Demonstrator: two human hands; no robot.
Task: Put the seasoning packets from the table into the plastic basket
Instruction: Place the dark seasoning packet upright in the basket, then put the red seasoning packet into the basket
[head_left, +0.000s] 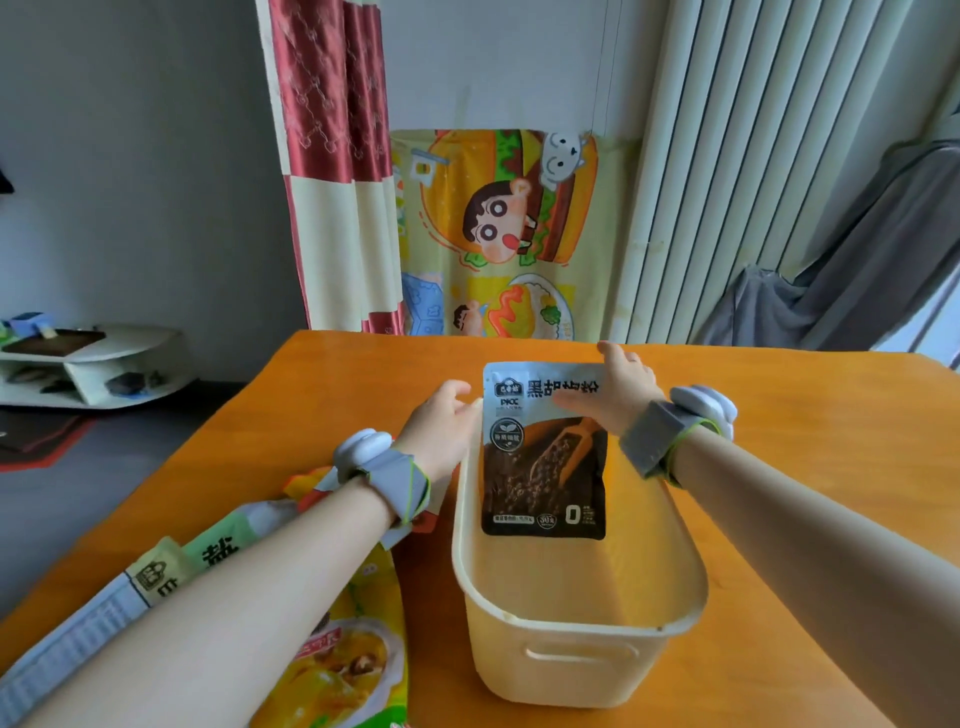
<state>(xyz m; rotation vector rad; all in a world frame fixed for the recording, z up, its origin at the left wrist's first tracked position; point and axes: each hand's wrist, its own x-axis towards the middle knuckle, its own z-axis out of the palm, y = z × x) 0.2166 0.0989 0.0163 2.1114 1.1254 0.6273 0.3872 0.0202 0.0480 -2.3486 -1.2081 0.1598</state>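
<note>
Nearest the camera, on the left part of the orange surface (779, 597), several seasoning packets remain outside the container: a yellow packet (343, 670) and a green-and-white packet (171, 566), both partly hidden under the left forearm. To their right stands the cream plastic basket (582, 670), open-topped, with a cut-out handle facing the viewer. Inside it, a black pepper packet (540, 467) stands upright against the far wall, its lower edge apparently at or near the basket floor and its top rising above the rim. The left hand (441, 431) rests at the far left rim of the basket, fingers loosely curved beside the packet's edge; whether it grips the rim or only touches it cannot be determined. The right hand (618, 395) holds the packet's upper right corner, thumb across the front and fingers behind. Assessment: the placement is almost complete. To finish well, the packet should be seated flat or leaning securely before release, with the basket steadied so it does not slide, leaving room for the remaining packets.
</note>
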